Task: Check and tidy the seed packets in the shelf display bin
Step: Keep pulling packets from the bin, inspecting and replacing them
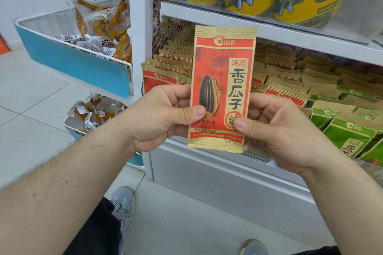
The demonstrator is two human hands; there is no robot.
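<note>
The left hand (163,114) and the right hand (275,128) each pinch a lower side edge of one red seed packet (222,89), thumb on its front, and hold it upright in front of the shelf display bin (207,163), above the bin's front left corner. I judge it could crease or slip from such a light pinch and knock over the standing red packets (163,72). The fingers behind the packet are hidden, and its small print is unreadable.
</note>
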